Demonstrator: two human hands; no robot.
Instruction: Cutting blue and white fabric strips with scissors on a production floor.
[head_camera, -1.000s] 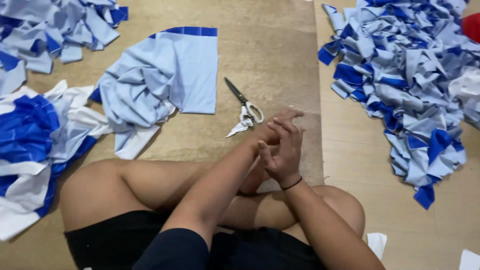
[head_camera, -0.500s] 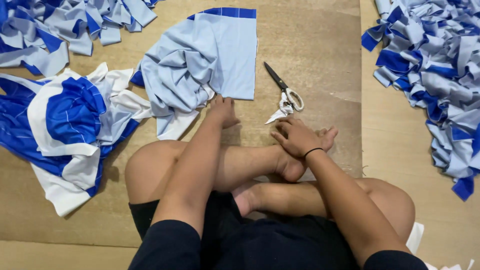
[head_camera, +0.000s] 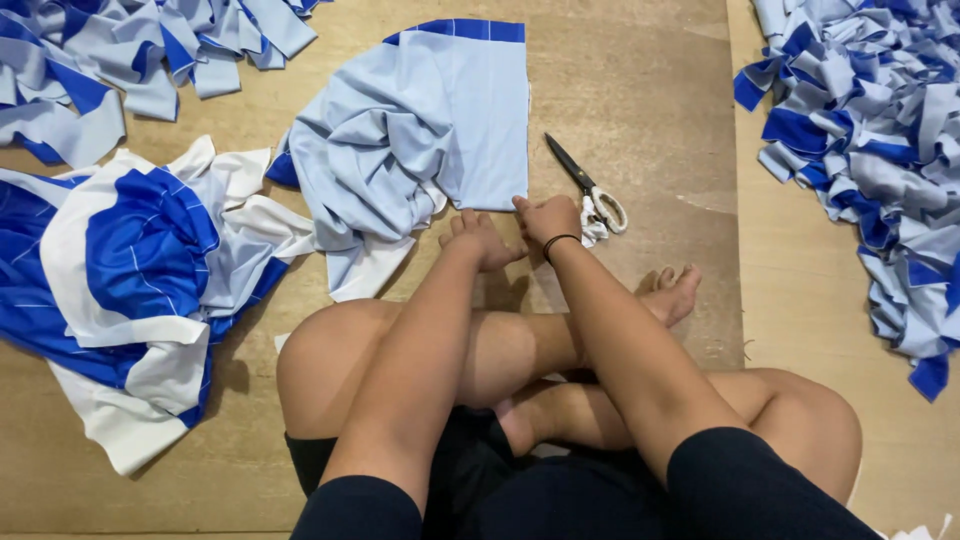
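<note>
Light-blue cloth with a dark-blue band along its far edge (head_camera: 440, 130) lies on the brown wooden floor (head_camera: 640, 90) straight ahead of the seated person, its right half spread flat with a straight near edge, its left half bunched into folds. To the left of it sprawls a bigger heap of blue-and-white fabric (head_camera: 140, 270), and two piles of cut blue and pale strips sit well apart, one at the far left (head_camera: 120, 50) and one along the right (head_camera: 870, 130). The person sits cross-legged, both forearms stretched out over the knees.

The left hand (head_camera: 480, 240) rests just at the near edge of the pale cloth, fingers loosely curled and closed on nothing that I can see. The right hand (head_camera: 548, 218), a thin dark band (head_camera: 560, 240) at its wrist, has its fingertips touching the cloth's near right corner; whether it has pinched the edge I cannot tell. Black-bladed scissors with white handles (head_camera: 590, 190) lie just beside that hand, blades pointing away, untouched.

To my eye, handling it well means flattening the crumpled left half first, keeping the straight edge square to the body, and pinning the cloth with one palm so it doesn't slide on the smooth wood.
</note>
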